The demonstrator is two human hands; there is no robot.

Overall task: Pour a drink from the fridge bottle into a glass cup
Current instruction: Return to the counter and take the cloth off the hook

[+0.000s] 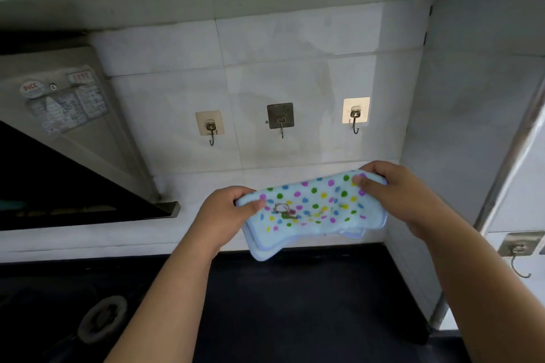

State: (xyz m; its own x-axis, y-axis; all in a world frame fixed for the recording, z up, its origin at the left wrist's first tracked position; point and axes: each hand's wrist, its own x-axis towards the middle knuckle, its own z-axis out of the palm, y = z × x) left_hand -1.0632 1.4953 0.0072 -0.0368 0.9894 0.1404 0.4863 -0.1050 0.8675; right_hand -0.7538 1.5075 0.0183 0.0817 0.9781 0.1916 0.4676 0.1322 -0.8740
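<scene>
A light blue cloth (312, 212) with coloured dots and a small cartoon print is stretched between both hands above the dark counter. My left hand (227, 209) pinches its left end. My right hand (392, 188) pinches its upper right end, a little higher and closer to the wall. The cloth is folded double and its lower edge sags. No bottle and no glass cup are in view.
Three adhesive wall hooks (280, 121) hang bare on the white tiles just above the cloth. A range hood (67, 132) juts out at left over a stove burner (103, 318). A side wall with another hook (519, 250) stands at right. The black counter (295, 303) lies below.
</scene>
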